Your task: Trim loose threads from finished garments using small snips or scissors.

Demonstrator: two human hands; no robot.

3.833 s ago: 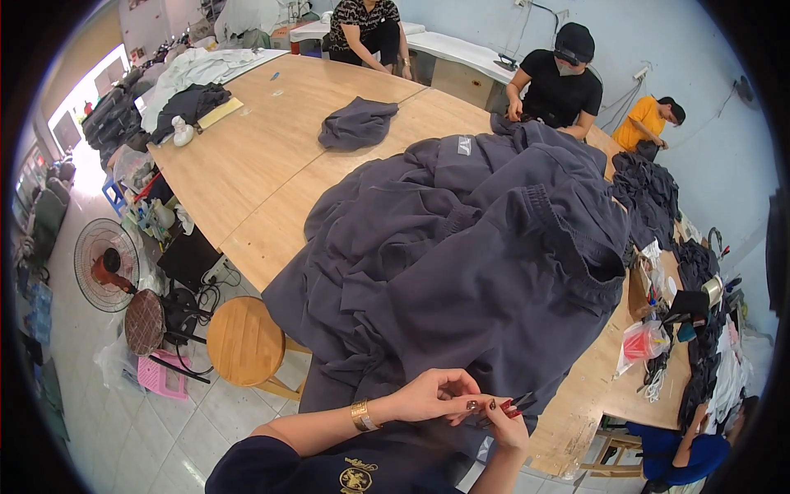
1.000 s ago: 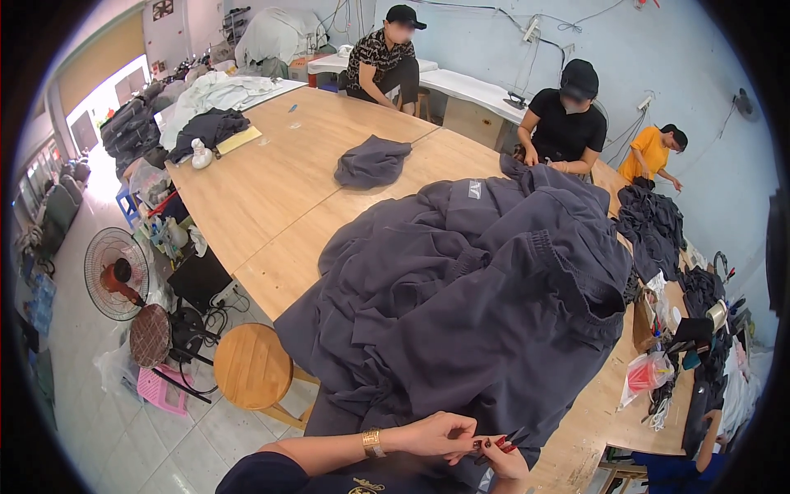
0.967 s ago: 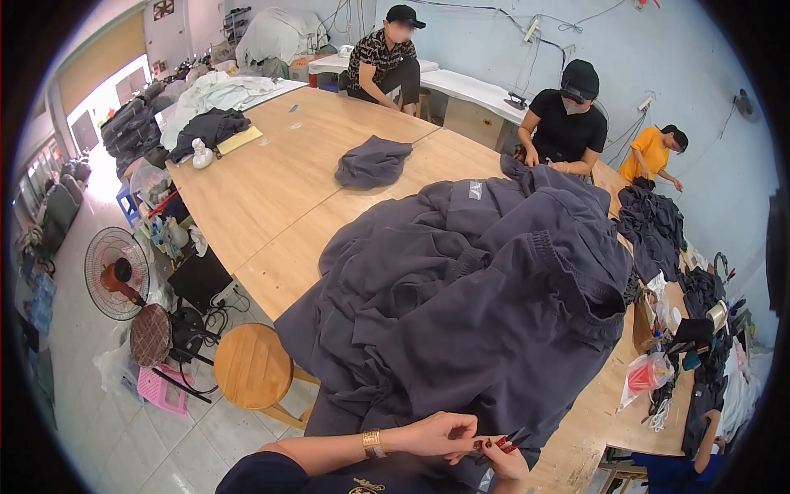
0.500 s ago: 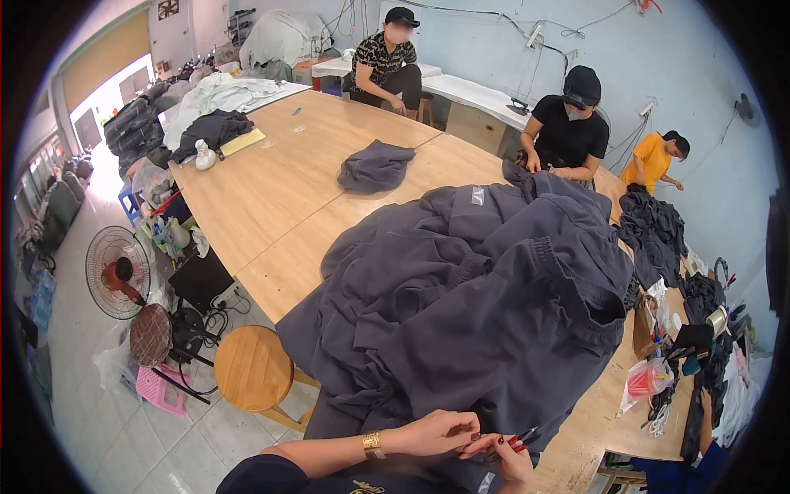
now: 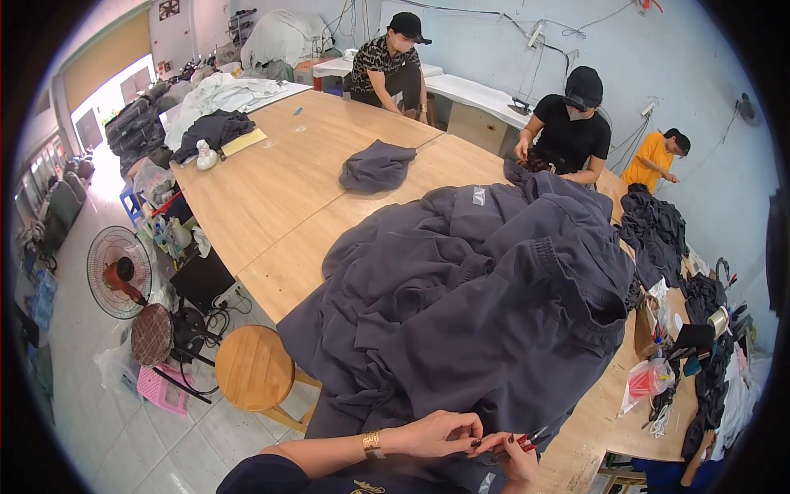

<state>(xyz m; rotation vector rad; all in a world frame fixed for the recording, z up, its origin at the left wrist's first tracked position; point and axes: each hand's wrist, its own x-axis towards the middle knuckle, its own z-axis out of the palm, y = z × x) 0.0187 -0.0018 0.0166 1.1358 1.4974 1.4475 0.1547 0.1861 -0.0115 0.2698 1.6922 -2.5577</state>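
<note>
At the front edge of the table, my left hand (image 5: 440, 433) has its fingers curled in, the fingertips meeting the fingers of my right hand; what they pinch, if anything, is too small to make out. My right hand (image 5: 515, 463) holds small red-handled thread snips (image 5: 528, 443), their dark blades pointing up and away to the right. Beneath and beyond both hands lies a large heap of dark grey garments (image 5: 461, 329) with gathered elastic edges. One grey garment with a small pale mark (image 5: 486, 483) hangs below my hands, close to my body.
A smaller folded grey piece (image 5: 377, 166) lies further back on the wooden table (image 5: 271, 206). Round wooden stool (image 5: 254, 368) and floor fan (image 5: 119, 272) stand to the left. Co-workers sit along the far side. A red drink cup (image 5: 650, 379) and dark cloth are at right.
My hands stay close together, the fingers and snips shifting slightly. The co-worker at the far back has bent forward. At lower right, another person's arm has moved lower.
</note>
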